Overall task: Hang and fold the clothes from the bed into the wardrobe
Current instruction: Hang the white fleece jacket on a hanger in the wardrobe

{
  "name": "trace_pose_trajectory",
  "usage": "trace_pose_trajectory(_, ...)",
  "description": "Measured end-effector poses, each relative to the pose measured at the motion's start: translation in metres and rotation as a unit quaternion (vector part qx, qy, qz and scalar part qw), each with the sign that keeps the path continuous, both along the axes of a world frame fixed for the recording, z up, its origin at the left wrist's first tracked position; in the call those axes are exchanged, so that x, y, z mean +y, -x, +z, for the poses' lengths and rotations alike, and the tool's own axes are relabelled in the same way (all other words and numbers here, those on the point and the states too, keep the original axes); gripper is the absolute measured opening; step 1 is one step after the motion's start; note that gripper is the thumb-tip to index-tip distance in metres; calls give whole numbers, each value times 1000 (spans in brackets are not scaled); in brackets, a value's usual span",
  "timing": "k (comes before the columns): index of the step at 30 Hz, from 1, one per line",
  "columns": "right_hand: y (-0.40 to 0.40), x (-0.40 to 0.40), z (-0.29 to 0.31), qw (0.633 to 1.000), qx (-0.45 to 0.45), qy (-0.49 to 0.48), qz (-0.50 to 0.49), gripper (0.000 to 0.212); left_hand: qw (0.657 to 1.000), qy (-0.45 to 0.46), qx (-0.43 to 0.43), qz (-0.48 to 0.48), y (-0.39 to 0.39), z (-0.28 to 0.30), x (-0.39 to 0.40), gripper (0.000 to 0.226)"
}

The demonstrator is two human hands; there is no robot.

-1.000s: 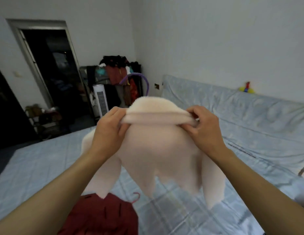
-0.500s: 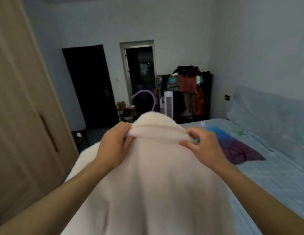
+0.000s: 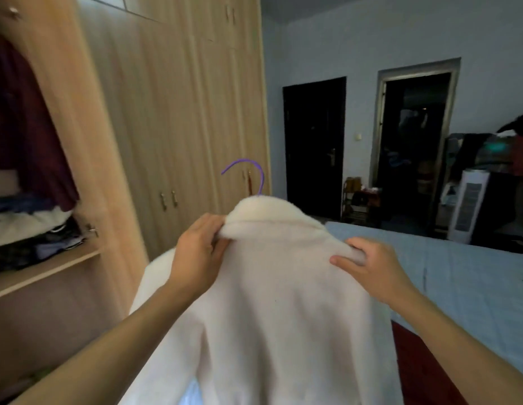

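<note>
The white fleece coat (image 3: 283, 302) hangs in the air in front of the person, already on a purple hanger (image 3: 251, 173) whose hook stands up just above the collar. The left hand (image 3: 196, 258) has its fingers (image 3: 216, 244) curled round the left end of the collar roll, and the right hand (image 3: 371, 267) pinches the fabric at the right shoulder, thumb underneath and fingers over the top. Both hands therefore are clamped on the coat.

The fabric looks thick, soft and fluffy, so I judge it light for its size but bulky, and it will bend and sag wherever it is not supported. It is not slippery and not fragile. The fleece itself gives a poor hold, because it can slide off the hanger shoulders; the safer place to take it is the hook above the fingers, or the hanger neck under the collar.

To the left of the left hand the wardrobe (image 3: 172, 112) stands with one compartment open: a shelf (image 3: 50, 264) carries folded clothes, and a dark red garment (image 3: 29, 135) hangs above them. To the right of the right hand lies the bed (image 3: 458, 273) with a pale blue sheet, and a dark red cloth (image 3: 423, 375) lies on it below the right forearm. Behind are two dark doorways and a white fan heater (image 3: 467, 209).
</note>
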State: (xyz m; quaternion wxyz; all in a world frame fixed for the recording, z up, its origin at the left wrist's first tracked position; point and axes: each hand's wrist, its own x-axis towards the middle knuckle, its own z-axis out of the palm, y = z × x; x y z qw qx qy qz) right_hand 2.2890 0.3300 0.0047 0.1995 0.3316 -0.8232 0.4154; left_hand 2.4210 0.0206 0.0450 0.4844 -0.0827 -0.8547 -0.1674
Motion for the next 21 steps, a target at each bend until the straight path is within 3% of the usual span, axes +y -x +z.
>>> trace_pose_trajectory(10, -21, -204, 9, 995, -35, -70, 68, 19, 992, -41, 54, 108, -106, -2, -204, 14)
trace_pose_trajectory(17, -27, -330, -16, 986, -67, -73, 133, 12, 976, -60, 37, 205, -148, -21, -288, 23)
trace_pose_trajectory(21, -18, -391, -32, 981, -70, -55, 171, 13, 965, -79, 11, 249, -163, -35, -317, 12)
